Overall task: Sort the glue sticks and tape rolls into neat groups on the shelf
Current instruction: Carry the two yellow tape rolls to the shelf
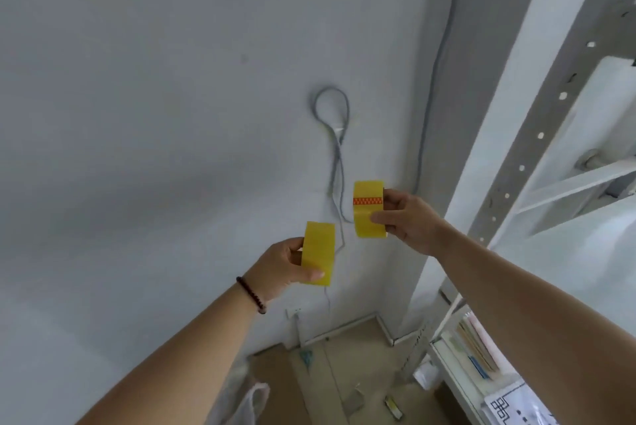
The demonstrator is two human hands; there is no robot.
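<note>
My left hand (280, 268) grips a plain yellow tape roll (318, 252), seen edge-on, held up in front of the white wall. My right hand (411, 218) pinches a second yellow tape roll (368, 209) that carries a red checkered band across its middle. This roll sits higher and to the right of the first. The two rolls do not touch. Both are held in the air, left of the shelf frame. No glue sticks are in view.
A grey metal shelf upright (537, 135) with punched holes runs along the right. A lower shelf (457, 380) holds papers and booklets. A grey cable (335, 149) loops on the wall. The floor (337, 373) below carries scraps and a plastic bag (247, 400).
</note>
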